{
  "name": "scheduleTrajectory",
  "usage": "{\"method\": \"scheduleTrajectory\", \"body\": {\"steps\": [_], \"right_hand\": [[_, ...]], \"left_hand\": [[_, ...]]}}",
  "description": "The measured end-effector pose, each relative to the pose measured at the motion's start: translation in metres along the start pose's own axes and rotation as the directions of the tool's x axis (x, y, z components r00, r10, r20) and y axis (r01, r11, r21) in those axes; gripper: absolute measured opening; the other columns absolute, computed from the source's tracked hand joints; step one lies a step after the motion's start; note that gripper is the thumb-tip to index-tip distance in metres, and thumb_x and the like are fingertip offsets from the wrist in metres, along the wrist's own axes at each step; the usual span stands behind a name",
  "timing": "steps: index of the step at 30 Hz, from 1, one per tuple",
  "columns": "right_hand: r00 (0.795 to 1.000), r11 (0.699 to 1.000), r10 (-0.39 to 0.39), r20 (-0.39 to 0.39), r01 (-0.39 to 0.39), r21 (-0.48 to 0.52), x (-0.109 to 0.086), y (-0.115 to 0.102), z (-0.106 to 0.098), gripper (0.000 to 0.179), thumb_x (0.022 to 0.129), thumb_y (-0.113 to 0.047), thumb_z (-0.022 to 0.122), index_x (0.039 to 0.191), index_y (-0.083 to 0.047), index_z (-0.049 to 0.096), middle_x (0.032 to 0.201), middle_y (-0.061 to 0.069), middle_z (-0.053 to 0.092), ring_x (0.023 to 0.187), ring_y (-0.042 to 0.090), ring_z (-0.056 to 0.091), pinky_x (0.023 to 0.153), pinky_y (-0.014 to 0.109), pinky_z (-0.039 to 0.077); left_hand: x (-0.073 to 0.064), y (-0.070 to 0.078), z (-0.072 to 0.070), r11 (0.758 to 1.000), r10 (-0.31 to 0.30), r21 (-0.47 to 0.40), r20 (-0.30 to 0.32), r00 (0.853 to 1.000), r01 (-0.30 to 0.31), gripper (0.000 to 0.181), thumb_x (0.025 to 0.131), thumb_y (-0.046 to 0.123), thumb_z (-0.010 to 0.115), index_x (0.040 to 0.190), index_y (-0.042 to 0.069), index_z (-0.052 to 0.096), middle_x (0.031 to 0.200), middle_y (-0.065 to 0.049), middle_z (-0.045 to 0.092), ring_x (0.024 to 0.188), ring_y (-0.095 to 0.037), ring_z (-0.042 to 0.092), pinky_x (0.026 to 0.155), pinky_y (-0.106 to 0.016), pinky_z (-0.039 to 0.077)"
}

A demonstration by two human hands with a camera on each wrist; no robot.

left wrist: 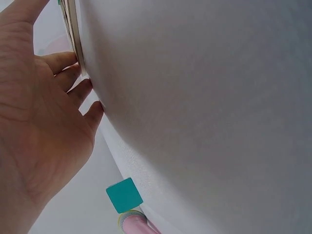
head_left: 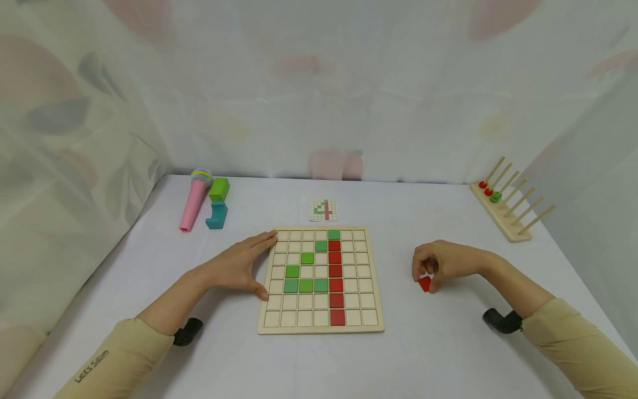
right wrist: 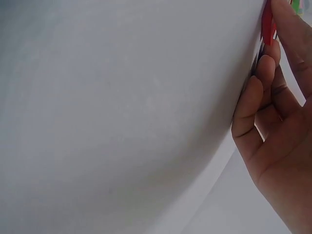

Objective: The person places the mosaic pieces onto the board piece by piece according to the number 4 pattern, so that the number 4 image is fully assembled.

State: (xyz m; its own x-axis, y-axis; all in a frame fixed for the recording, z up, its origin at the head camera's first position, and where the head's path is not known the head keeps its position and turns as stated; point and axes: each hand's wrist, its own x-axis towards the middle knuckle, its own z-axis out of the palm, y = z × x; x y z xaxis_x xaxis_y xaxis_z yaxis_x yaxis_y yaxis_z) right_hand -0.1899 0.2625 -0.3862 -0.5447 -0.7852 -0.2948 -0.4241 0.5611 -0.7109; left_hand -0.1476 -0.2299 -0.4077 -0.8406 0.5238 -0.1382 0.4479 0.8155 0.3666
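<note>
A wooden grid board (head_left: 321,331) lies on the table, its square cells partly filled. Red tiles (head_left: 336,271) run down one column, with a green tile (head_left: 334,235) at its top. More green tiles (head_left: 306,285) make a slanting line and a row to the left. My left hand (head_left: 236,265) is spread along the board's left edge, fingertips and thumb touching it. Off to the right, my right hand (head_left: 447,260) pinches a loose red tile (head_left: 425,284) between thumb and fingers, low over the table. In the right wrist view the red tile (right wrist: 266,27) shows edge-on at the fingertips.
Behind the board lies a small pattern card (head_left: 324,218) showing a coloured 4. At the back left are a pink toy microphone (head_left: 193,205), a green block (head_left: 219,190) and a teal block (head_left: 216,217). A wooden peg stand (head_left: 508,221) with several beads stands at the right.
</note>
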Motion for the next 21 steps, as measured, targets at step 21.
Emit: {"method": "scheduleTrajectory", "body": {"steps": [21], "right_hand": [[0.997,0.998,0.028,-0.076,-0.032,-0.054,0.018,-0.020,0.001,0.014,0.085,-0.008,0.074,0.093,-0.019,0.071,0.087,-0.006,0.070,0.080,0.006,0.060,0.073,0.021,0.054]], "left_hand": [[0.000,-0.001,0.001,1.000,0.004,-0.006,-0.002,1.000,-0.004,0.135,0.052,0.070,0.085,0.156,0.007,0.027,0.168,-0.005,0.020,0.154,-0.033,0.023,0.120,-0.057,0.031]]}}
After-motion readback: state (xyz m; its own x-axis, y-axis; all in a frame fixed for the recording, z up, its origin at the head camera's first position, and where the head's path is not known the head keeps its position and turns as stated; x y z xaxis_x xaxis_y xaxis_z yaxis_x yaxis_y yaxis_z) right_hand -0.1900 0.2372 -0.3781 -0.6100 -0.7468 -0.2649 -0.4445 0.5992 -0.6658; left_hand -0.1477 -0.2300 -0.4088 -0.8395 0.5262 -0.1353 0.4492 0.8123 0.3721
